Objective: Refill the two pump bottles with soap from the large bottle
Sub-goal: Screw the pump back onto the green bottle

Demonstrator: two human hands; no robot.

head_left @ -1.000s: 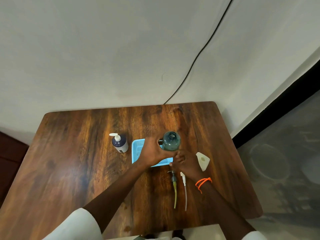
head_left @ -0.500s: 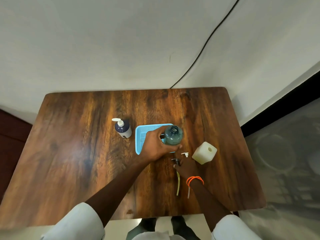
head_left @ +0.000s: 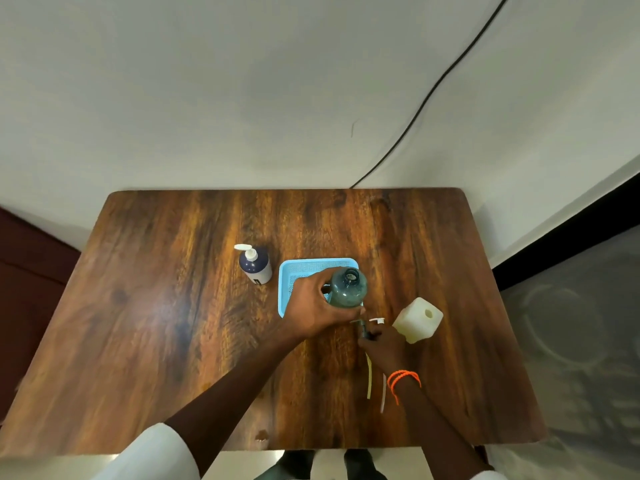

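In the head view, the left hand (head_left: 313, 308) is gripping the uncapped green bottle (head_left: 348, 289) over the blue tray (head_left: 287, 271) while the right hand (head_left: 382, 344) is pinching a dark pump head (head_left: 363, 329) on the surface (head_left: 173, 323); the bottle looks smooth, probably slippery, best held round its body.

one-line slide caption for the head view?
Left hand grips the open green bottle; right hand picks up a pump.

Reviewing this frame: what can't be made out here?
- Head view: right hand hides the two pump heads; its grip is unclear.
- Left hand covers the green bottle base and part of the blue tray.
- Soap levels: too small.
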